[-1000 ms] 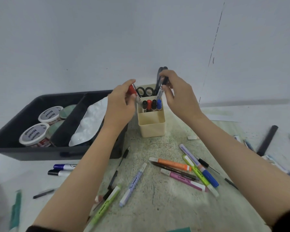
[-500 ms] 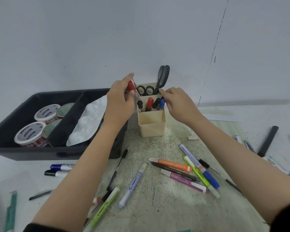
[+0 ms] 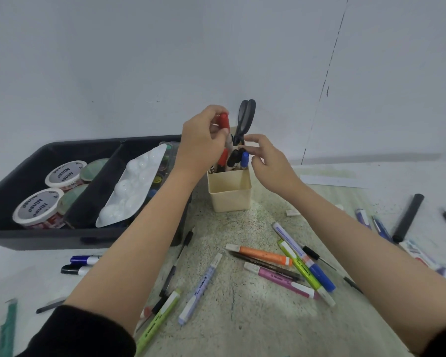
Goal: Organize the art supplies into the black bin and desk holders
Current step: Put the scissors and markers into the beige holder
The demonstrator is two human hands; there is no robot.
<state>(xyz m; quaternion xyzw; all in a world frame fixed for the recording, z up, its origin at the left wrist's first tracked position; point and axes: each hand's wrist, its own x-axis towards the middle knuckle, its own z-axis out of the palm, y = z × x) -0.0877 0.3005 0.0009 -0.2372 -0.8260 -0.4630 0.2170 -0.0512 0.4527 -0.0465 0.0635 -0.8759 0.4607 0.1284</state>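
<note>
The black bin (image 3: 49, 240) at the left already holds paint tubs (image 3: 38, 204) and a white palette (image 3: 137, 186). The cream holder (image 3: 229, 191) beside it has scissors (image 3: 246, 117) and markers. The left hand (image 3: 204, 143) pinches a red-capped marker (image 3: 224, 121) above it, and the right hand (image 3: 271, 161) hovers with fingers spread and empty. Highlighters (image 3: 262, 255) lie loose nearer, so I'd say plenty is left.

One black plastic bin (image 3: 36, 238) is counted, with two white-lidded round tubs (image 3: 38, 204) and one white moulded plastic palette (image 3: 131, 186) in it. One cream square plastic holder (image 3: 229, 194) and one pair of black-handled scissors (image 3: 246, 117) are seen. One red-capped marker (image 3: 224, 119) is held. Six thick coloured pens (image 3: 263, 255) are counted loose on the speckled mat (image 3: 242, 318).
</note>
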